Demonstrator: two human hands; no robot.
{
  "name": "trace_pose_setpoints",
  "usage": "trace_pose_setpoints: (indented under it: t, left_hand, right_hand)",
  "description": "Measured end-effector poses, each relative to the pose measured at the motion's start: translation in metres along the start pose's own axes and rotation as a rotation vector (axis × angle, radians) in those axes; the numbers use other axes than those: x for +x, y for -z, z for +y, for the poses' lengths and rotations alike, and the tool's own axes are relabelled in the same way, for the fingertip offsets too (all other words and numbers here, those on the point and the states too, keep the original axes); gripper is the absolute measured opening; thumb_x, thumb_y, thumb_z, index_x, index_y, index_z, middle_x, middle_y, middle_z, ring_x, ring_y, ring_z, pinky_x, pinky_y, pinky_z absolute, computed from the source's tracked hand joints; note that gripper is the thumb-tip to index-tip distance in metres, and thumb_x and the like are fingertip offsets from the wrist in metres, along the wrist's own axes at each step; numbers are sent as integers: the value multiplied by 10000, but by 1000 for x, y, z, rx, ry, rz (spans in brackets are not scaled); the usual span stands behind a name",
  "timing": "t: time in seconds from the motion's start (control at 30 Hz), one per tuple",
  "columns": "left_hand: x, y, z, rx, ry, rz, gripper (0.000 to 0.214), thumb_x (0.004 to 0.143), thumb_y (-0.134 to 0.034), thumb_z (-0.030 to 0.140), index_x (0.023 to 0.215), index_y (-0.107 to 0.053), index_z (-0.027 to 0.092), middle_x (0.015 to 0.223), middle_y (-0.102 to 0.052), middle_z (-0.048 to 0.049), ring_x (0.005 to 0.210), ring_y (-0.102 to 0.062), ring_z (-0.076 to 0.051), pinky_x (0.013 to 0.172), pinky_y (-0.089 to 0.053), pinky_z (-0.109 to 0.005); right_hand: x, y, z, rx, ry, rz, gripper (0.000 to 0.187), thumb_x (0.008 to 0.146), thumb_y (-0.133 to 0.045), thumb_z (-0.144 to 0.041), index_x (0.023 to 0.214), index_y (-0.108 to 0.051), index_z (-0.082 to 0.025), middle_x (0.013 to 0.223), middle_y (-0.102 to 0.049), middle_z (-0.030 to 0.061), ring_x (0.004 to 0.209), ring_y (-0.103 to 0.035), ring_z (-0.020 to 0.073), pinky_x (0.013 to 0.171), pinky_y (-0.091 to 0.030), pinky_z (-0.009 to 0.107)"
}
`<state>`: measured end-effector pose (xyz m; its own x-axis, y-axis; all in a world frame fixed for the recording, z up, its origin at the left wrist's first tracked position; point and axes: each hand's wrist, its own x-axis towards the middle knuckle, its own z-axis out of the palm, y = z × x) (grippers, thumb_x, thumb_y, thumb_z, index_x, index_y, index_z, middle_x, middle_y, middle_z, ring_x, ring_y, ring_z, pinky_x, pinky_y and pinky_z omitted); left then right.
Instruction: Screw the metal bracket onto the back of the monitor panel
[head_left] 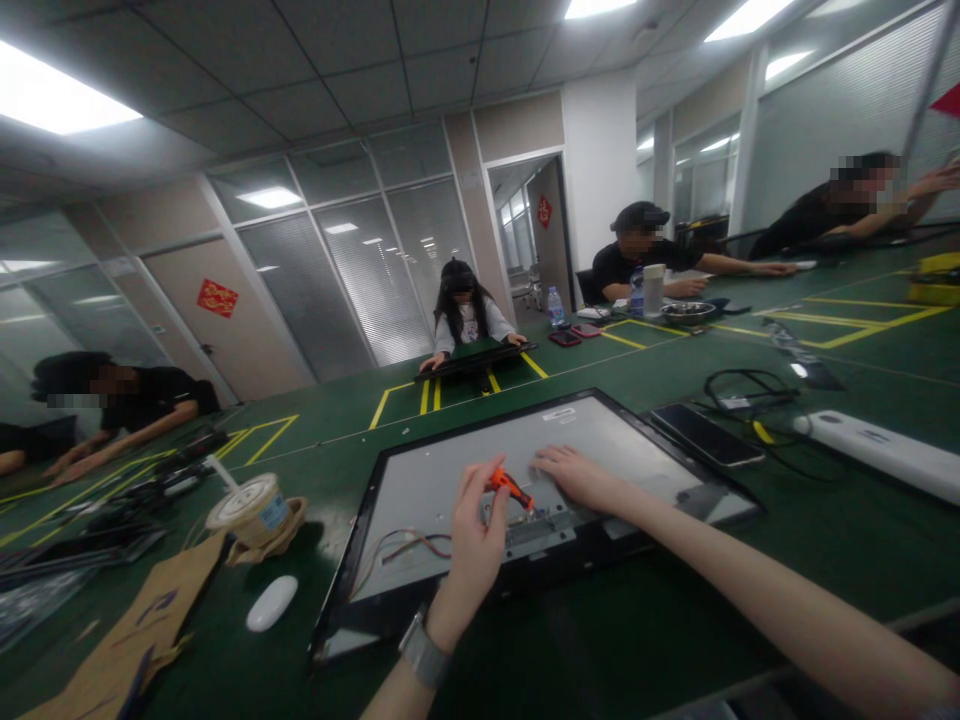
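Note:
An orange and black screwdriver (513, 488) is gripped by its handle in my left hand (478, 522), closed round it and wearing a wristwatch (424, 650). The tool slants down to the right, toward a metal bracket (541, 536) with small parts; its tip is too blurred to place exactly. My right hand (576, 476) lies on the grey back of a black-framed flat display panel (420, 468), fingers stretched out. The panel rests on the green table. Thin wires (405, 541) run across it left of my left hand.
Left of the panel stand a drink cup (251, 508) in a cardboard holder, a white oval case (271, 603) and a paper bag (142, 630). To the right lie a phone (707, 434), black cables (750, 395) and a white bar (889, 452). Several people sit around the table (600, 655).

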<state>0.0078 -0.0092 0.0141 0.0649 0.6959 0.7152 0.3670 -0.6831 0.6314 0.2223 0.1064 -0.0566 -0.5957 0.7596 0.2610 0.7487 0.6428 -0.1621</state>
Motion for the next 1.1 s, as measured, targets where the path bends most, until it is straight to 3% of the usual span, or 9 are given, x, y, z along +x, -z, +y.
trace_pose_setpoints:
  t: [0.17, 0.33, 0.43, 0.6, 0.7, 0.9, 1.1]
  left_hand:
    - [0, 0, -1, -47, 47, -20, 286, 973, -497, 288, 1209, -636, 206, 1091, -627, -85, 994, -618, -201, 885, -506, -334]
    - [1, 1, -3, 44, 3, 49, 201, 927, -583, 304, 1045, -718, 210, 931, -583, -41, 862, -611, -175, 803, -505, -299]
    - [1, 2, -4, 75, -4, 73, 234, 940, -554, 282, 1103, -705, 207, 877, -577, -31, 820, -600, -171, 790, -500, -301]
    - [2, 5, -6, 28, 14, 18, 316, 977, -460, 254, 1223, -645, 187, 1042, -622, -80, 968, -609, -194, 882, -486, -328]
    - [3, 5, -6, 13, 35, 19, 285, 955, -510, 269, 1173, -677, 192, 1064, -626, -79, 992, -615, -202, 889, -491, -332]
    - [0, 3, -4, 72, 14, 102, 234, 926, -580, 286, 1098, -718, 206, 921, -621, -48, 872, -620, -186, 818, -511, -318]
    - [-2, 2, -6, -35, 22, -5, 314, 990, -471, 279, 1252, -627, 203, 1153, -658, -103, 1069, -621, -217, 958, -482, -378]
  right_hand:
    - [-1, 2, -1, 3, 1, -4, 566, 861, -411, 4, 1358, -570, -215, 1423, -546, 151, 1333, -489, 299, 1100, -368, 526]
    - [0, 5, -3, 2, -4, -20, 560, 861, -421, 0, 1360, -570, -206, 1417, -551, 160, 1322, -500, 310, 1091, -377, 528]
    - [-1, 7, -5, 1, -2, -25, 577, 845, -423, 13, 1363, -568, -194, 1428, -539, 171, 1326, -492, 321, 1090, -374, 535]
    - [-2, 6, -4, 8, -5, -9, 572, 865, -393, 9, 1365, -564, -210, 1426, -541, 162, 1335, -487, 305, 1097, -363, 531]
    - [-1, 4, -2, 9, -6, -6, 573, 858, -399, 8, 1358, -569, -212, 1425, -541, 164, 1332, -490, 310, 1095, -361, 541]
    - [-1, 2, -2, 7, -2, -4, 582, 848, -412, 15, 1365, -564, -204, 1429, -539, 165, 1335, -489, 310, 1096, -368, 527]
    - [-1, 3, -3, 2, -3, 3, 554, 871, -405, 1, 1355, -573, -211, 1431, -539, 163, 1340, -485, 304, 1102, -363, 525]
